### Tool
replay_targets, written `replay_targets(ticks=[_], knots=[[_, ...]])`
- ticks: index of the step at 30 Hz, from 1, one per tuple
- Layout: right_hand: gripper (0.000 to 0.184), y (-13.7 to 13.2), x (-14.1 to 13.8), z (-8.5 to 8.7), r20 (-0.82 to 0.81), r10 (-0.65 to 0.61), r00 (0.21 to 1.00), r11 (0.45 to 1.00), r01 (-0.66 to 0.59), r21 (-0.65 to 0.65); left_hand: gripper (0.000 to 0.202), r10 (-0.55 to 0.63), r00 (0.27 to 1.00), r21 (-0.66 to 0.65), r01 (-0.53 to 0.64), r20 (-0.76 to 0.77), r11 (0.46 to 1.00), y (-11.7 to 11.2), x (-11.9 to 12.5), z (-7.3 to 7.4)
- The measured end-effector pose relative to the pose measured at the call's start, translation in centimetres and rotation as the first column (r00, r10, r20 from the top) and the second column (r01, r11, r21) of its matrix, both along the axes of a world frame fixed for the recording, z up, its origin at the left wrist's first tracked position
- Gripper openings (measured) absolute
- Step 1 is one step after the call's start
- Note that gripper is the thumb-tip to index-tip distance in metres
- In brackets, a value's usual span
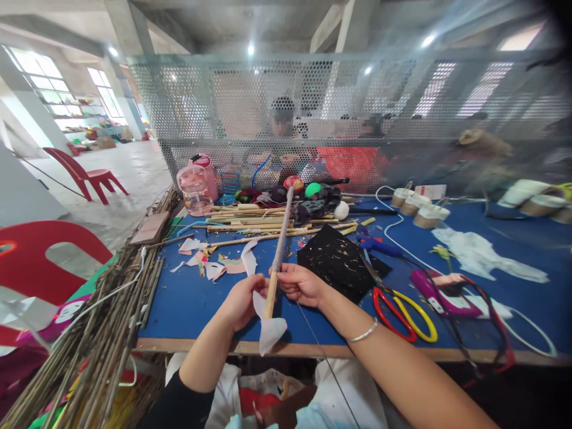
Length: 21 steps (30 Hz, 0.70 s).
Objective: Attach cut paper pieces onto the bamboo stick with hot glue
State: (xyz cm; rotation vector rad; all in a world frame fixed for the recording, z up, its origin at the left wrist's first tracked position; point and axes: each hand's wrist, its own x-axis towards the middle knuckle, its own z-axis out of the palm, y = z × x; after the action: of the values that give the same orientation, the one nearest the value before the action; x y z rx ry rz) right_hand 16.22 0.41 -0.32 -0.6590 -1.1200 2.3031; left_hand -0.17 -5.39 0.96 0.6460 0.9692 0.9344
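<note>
A wooden stick slants away from me over the table's front edge. Its upper length has a greyish wrapping, and a red and yellow ball shows at its far end. My left hand is closed around the stick from the left. At the lower edge of the wrapping, my right hand is closed with fingertips pressed to the stick. A thin dark cord runs down from below my right hand toward my lap. A whitish strip hangs at the stick's near end.
Scissors and a black cloth lie to the right, with a blue glue gun behind. Several bare sticks and paper scraps lie beyond my hands. A perforated metal screen borders the table. Bundled twigs lie left.
</note>
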Motion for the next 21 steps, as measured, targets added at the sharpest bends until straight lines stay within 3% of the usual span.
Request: replay_targets(ticks=[3,5,7,9,12,15,21], knots=[[0.023,-0.2,-0.2,0.1,0.011,-0.011,1.000,1.000,0.011,0.022,0.049,0.139,0.941,0.204,-0.077,-0.308,0.976,0.1,-0.5,0.3],[0.023,-0.2,-0.3,0.1,0.024,-0.011,1.000,0.999,0.011,0.032,0.048,0.133,0.856,0.307,0.032,-0.500,0.951,-0.2,-0.6,0.7],[0.023,-0.2,-0.3,0.1,0.032,-0.021,0.999,0.999,0.019,0.034,0.046,0.103,0.799,0.333,0.126,-0.592,0.935,-0.5,-0.4,1.1],[0.023,-0.2,-0.3,0.2,0.021,-0.034,0.999,0.999,0.033,0.027,0.044,0.053,0.837,0.300,0.136,-0.545,0.944,-0.7,-0.1,1.3],[0.026,-0.1,-0.2,0.2,-0.014,-0.011,1.000,1.000,0.011,0.006,0.043,-0.084,0.958,0.161,0.132,-0.273,0.978,-0.9,0.4,1.1],[0.027,-0.1,-0.2,0.0,-0.006,0.003,1.000,1.000,-0.003,0.002,0.041,-0.124,0.984,0.072,0.133,-0.125,0.988,-1.0,0.6,0.8],[0.028,-0.3,-0.5,0.0,0.050,-0.071,0.996,0.997,0.069,0.029,0.037,0.001,0.914,0.265,0.117,-0.405,0.957,-1.1,0.2,1.5]])
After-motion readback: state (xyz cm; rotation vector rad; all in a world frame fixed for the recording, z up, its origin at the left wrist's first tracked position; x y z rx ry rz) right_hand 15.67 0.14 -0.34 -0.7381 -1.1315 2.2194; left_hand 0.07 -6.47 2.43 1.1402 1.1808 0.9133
